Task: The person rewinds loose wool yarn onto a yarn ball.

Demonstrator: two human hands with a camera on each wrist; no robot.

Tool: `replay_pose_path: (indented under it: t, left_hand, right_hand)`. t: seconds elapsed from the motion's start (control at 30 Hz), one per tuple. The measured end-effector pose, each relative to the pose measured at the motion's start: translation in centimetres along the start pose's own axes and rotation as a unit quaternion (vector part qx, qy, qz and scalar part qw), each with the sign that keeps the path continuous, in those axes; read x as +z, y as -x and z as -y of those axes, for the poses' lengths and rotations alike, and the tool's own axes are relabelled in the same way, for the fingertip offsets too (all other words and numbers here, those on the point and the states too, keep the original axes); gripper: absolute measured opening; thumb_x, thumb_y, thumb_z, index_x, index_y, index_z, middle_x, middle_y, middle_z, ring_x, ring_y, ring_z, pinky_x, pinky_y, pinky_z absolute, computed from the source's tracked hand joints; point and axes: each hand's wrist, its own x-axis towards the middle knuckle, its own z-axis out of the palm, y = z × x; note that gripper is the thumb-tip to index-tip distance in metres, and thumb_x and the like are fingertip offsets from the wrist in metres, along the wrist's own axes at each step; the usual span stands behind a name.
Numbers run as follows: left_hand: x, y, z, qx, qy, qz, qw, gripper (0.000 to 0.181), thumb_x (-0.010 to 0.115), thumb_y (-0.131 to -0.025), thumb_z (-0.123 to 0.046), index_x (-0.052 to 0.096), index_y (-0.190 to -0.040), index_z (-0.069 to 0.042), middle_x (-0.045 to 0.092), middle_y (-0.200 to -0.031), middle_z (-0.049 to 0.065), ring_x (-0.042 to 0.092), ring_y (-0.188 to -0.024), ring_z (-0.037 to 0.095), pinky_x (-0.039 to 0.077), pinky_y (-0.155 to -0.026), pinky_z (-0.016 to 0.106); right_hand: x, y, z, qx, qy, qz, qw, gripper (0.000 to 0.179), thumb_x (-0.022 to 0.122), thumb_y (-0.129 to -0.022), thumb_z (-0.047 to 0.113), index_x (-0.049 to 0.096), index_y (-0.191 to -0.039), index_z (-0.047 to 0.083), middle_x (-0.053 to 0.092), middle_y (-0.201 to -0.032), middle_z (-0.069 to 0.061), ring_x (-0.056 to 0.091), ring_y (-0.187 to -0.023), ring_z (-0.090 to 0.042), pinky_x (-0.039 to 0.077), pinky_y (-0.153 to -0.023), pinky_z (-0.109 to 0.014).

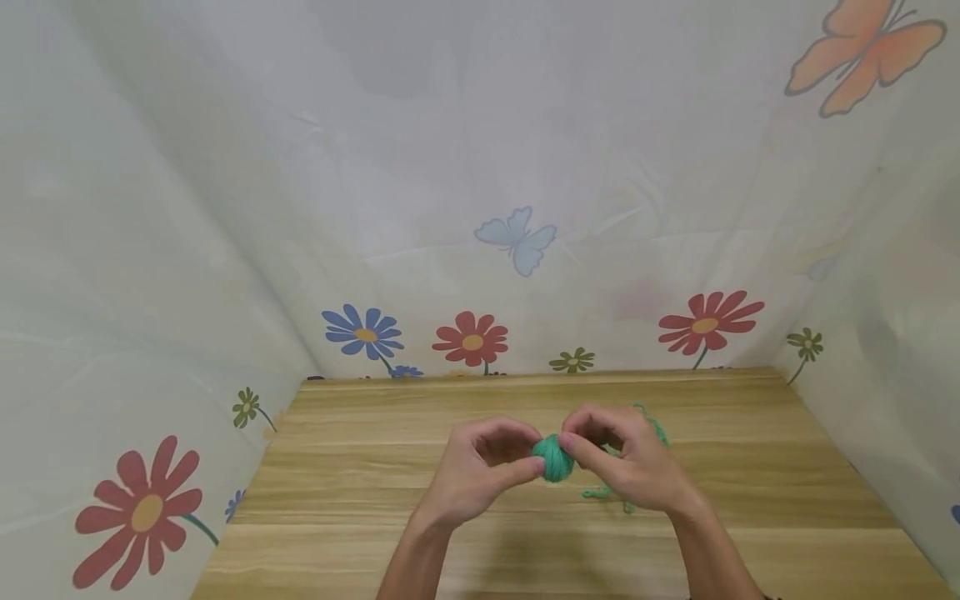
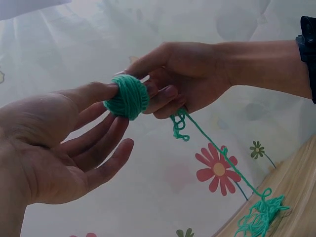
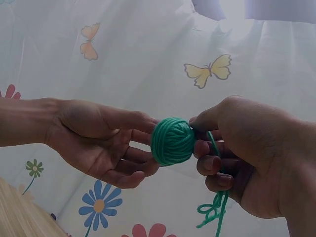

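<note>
A small ball of green yarn [image 1: 553, 458] is held up above the table between both hands. My left hand [image 1: 480, 471] pinches its left side between thumb and fingers. On the other side, my right hand [image 1: 633, 458] touches the ball with thumb and fingertips, its other fingers curled round a strand of yarn [image 3: 215, 143]. From the right hand, the strand [image 2: 217, 144] runs down to a loose heap of green yarn [image 2: 262, 217] on the table. A short tangled loop [image 3: 211, 211] dangles below the right hand. In the head view the right hand partly hides the loose yarn.
The wood-grain table [image 1: 360, 467] spreads beneath both hands. Pale cloth walls [image 1: 420, 167] printed with flowers and butterflies stand at the back and both sides. A dark band [image 2: 307, 54] circles the right wrist.
</note>
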Motion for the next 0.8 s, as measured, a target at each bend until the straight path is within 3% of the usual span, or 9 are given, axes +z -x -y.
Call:
replay_pose_path:
  t: [0.2, 0.4, 0.63, 0.8]
  left_hand:
    - [0.6, -0.2, 0.2, -0.036, 0.074, -0.003, 0.9966, 0.028, 0.067, -0.098, 0.002, 0.066, -0.126, 0.005, 0.067, -0.122, 0.022, 0.062, -0.111, 0.042, 0.062, -0.087, 0.047]
    - [1.1, -0.4, -0.2, -0.043, 0.054, -0.031, 0.9971, 0.037, 0.072, -0.094, 0.001, 0.066, -0.13, 0.001, 0.066, -0.129, 0.016, 0.061, -0.118, 0.034, 0.061, -0.092, 0.041]
    - [2.7, -0.5, -2.1, -0.002, -0.024, -0.103, 0.9944, 0.035, 0.081, -0.083, 0.005, 0.07, -0.117, 0.005, 0.074, -0.114, 0.016, 0.068, -0.105, 0.036, 0.063, -0.084, 0.043]
    - [2.6, -0.5, -2.1, 0.043, -0.05, -0.094, 0.9934, 0.034, 0.08, -0.083, 0.01, 0.07, -0.115, 0.01, 0.072, -0.111, 0.022, 0.069, -0.102, 0.035, 0.063, -0.082, 0.048]
  right_hand:
    - [0.4, -0.2, 0.3, 0.034, 0.053, -0.064, 0.996, 0.024, 0.064, -0.093, -0.015, 0.07, -0.097, 0.009, 0.07, -0.079, -0.002, 0.063, -0.062, -0.011, 0.055, -0.048, -0.023]
    - [0.7, -0.5, -0.1, 0.029, 0.074, -0.091, 0.9927, 0.022, 0.067, -0.091, -0.014, 0.071, -0.097, 0.006, 0.071, -0.079, -0.002, 0.065, -0.061, -0.01, 0.059, -0.05, -0.025]
    - [1.1, -0.4, -0.4, 0.021, 0.076, -0.076, 0.994, 0.024, 0.068, -0.091, -0.013, 0.071, -0.1, 0.009, 0.068, -0.075, 0.001, 0.056, -0.053, -0.008, 0.052, -0.044, -0.019]
    - [0.9, -0.3, -0.3, 0.026, 0.033, -0.073, 0.9965, 0.023, 0.062, -0.094, -0.016, 0.07, -0.101, 0.004, 0.06, -0.067, -0.001, 0.047, -0.048, -0.008, 0.043, -0.037, -0.022]
